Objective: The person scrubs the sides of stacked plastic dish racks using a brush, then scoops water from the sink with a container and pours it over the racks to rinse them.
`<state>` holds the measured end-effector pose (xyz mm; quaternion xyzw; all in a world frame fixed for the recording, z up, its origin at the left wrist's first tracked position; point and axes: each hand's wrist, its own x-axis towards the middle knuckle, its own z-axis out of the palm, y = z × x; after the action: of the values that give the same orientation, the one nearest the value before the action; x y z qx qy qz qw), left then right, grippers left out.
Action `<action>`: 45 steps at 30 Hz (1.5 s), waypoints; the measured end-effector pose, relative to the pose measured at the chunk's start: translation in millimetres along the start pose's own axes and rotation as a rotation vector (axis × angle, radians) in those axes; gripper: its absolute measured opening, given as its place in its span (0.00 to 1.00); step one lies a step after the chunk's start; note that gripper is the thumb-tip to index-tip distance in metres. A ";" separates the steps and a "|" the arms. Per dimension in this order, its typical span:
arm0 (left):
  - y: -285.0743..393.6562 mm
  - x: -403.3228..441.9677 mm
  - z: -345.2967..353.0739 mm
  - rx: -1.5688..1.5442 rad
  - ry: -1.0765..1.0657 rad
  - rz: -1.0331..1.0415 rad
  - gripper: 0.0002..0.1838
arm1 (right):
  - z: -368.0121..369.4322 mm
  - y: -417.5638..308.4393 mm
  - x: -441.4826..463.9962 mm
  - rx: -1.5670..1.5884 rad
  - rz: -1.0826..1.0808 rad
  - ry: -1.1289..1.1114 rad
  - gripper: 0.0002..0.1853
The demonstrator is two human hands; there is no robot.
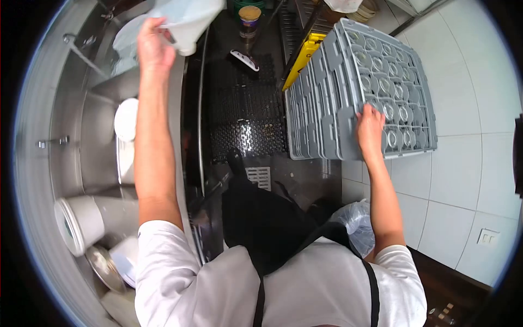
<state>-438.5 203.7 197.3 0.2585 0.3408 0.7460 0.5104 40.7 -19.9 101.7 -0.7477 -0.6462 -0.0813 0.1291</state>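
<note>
At the upper left, my left hand (154, 46) is raised over the sink edge, fingers closed on a translucent white plastic vessel (190, 19). It tapers to a short round neck like a funnel and is slightly blurred. My right hand (371, 131) has its fingers curled over the near edge of a grey glass rack (351, 117), the top one of a stack. Several clear glasses (399, 90) sit in the rack's compartments.
Left lies a steel sink (90, 131) holding a white bucket (81, 223), a metal lid (103, 267) and white dishes (126, 120). A brush (244, 60), a tub (249, 20) and black matting (245, 120) are on the floor. Behind the racks stands a yellow sign (303, 61).
</note>
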 end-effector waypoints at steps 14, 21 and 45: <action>-158.1 -407.5 -26.8 0.232 0.112 -0.473 0.14 | 4.9 6.1 4.1 0.035 -0.055 -0.034 0.14; -214.4 -380.3 50.0 1.014 -0.025 -0.316 0.38 | 9.3 4.9 5.5 -0.034 -0.062 -0.011 0.13; -202.1 -393.7 -122.2 0.322 0.277 -0.108 0.18 | 15.7 7.7 16.1 -0.142 -0.024 -0.099 0.13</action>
<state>-273.8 -145.5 -51.1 0.2133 0.5357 0.6819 0.4500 50.0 -1.0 90.7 -0.7504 -0.6533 -0.0911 0.0427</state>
